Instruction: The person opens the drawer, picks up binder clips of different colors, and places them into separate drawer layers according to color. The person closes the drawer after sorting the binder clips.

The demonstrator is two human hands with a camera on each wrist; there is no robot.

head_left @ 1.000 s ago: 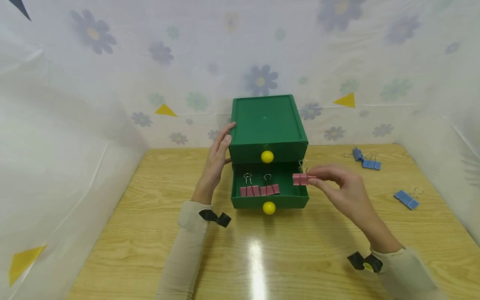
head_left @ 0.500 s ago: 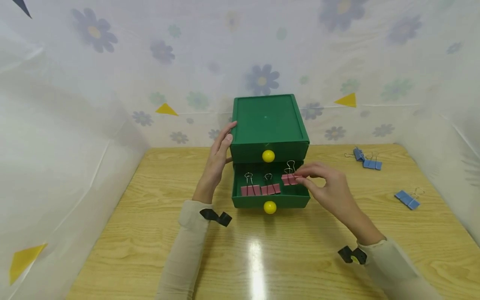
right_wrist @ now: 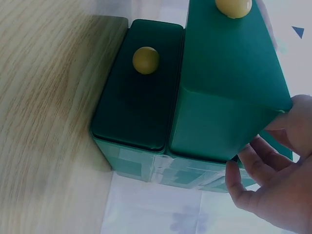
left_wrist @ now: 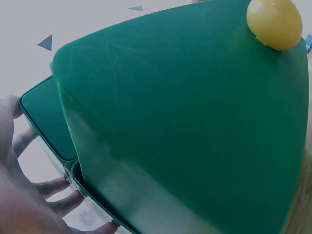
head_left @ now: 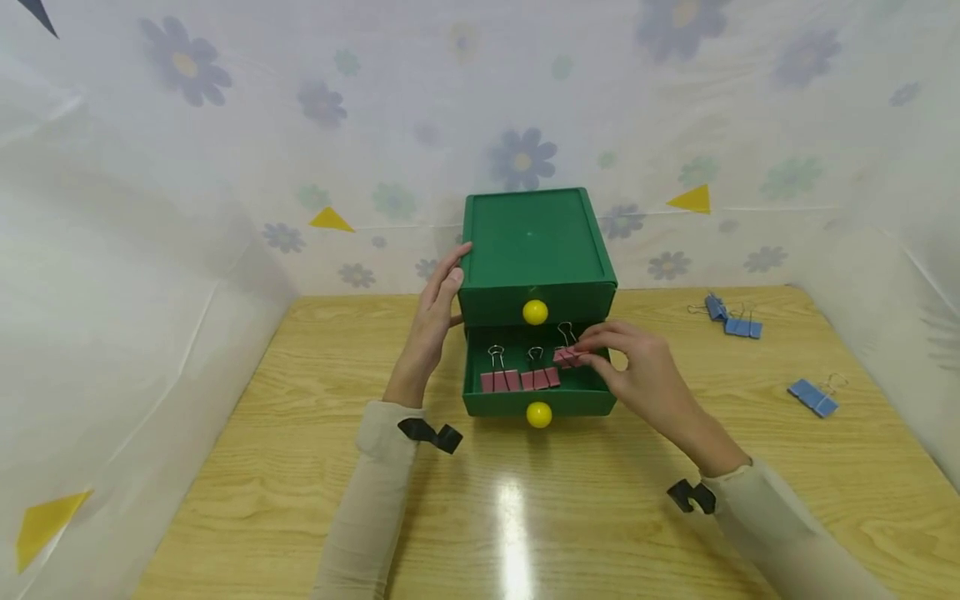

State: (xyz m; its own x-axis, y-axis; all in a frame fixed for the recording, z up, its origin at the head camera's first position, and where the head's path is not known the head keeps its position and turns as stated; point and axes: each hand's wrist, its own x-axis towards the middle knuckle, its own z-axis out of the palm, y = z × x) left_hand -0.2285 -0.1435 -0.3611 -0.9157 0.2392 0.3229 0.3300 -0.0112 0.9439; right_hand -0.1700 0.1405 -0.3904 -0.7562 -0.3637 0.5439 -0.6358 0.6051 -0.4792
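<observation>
My left hand (head_left: 427, 321) rests against the left side of the green drawer cabinet (head_left: 536, 237), its fingers lying fairly straight along that wall. Inside the pulled-out drawer (head_left: 498, 406), two pink binder clips, the left one (head_left: 500, 382) and the middle one (head_left: 540, 379), stand with their wire handles up. Just right of them, a third pink binder clip (head_left: 567, 358) is pinched between thumb and fingers of my right hand (head_left: 648, 375), above the drawer floor. In the right wrist view, the right hand (right_wrist: 278, 170) reaches over the drawer's side wall, and the clip is hidden.
Three blue binder clips lie on the wooden table to the right: a pair (head_left: 742, 327) near the back and a single one (head_left: 813, 398) closer. A shut drawer (right_wrist: 141, 97) with a yellow knob sits under the pulled-out one. A flowered sheet (head_left: 420, 108) hangs behind.
My right hand has carried the pink binder clip left, from the drawer's right edge to beside the middle clip; the clip has tilted a little. The left hand stays in place.
</observation>
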